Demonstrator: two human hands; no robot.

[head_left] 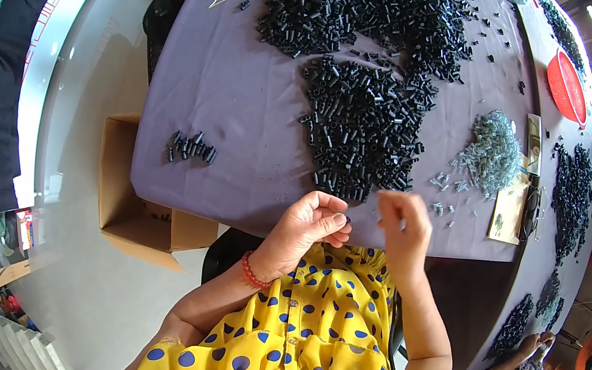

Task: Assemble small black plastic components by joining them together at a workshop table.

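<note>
My left hand (311,227) is closed at the table's front edge, thumb pressed to the fingers. A dark tip of a small black tube (349,221) shows at its fingertips; the rest is hidden. Just to the right my right hand (406,228) is raised with its fingers curled into a pinch, slightly blurred; whatever it may hold is hidden. Beyond both hands lies a large heap of short black tubes (365,130). Right of it is a pile of small clear plastic pieces (495,150), a few scattered toward my right hand. A small group of black tubes (193,148) lies at the left.
A purple cloth covers the table (240,100). An open cardboard box (153,221) stands on the floor by its left front corner. A notepad (508,209), glasses (531,212) and a red basket (567,85) lie to the right. Two other people sit along the right side.
</note>
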